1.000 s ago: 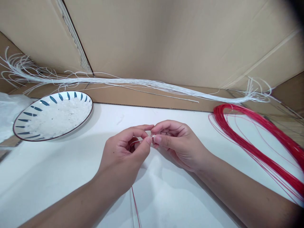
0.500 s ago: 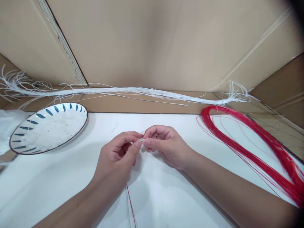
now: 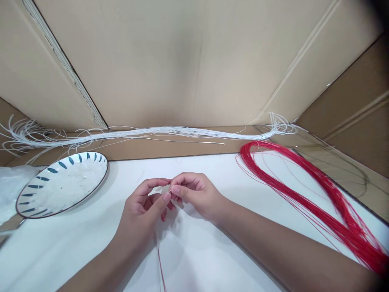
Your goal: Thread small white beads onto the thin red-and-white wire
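My left hand (image 3: 146, 209) and my right hand (image 3: 196, 196) meet fingertip to fingertip above the white table. Thumb and index finger of each hand are pinched together at a tiny pale and reddish piece, too small to make out clearly. A thin red cord (image 3: 161, 267) hangs below my left hand toward the near edge, with a pale strand running alongside it. Its upper part is hidden behind the left hand. The other fingers of my left hand are loosely curled, and those of my right hand are folded in.
An oval plate (image 3: 34, 186) with blue strokes, holding small clear bits, stands at the left beside a clear plastic bag (image 3: 15, 186). A bundle of white cords (image 3: 176, 131) lies along the back on cardboard (image 3: 170, 151). A looped red cord bundle (image 3: 291, 194) lies at the right.
The camera view has shifted, so the surroundings sit lower in view. My right fingertips have come closer to the left ones, and less of the pale piece shows between them.
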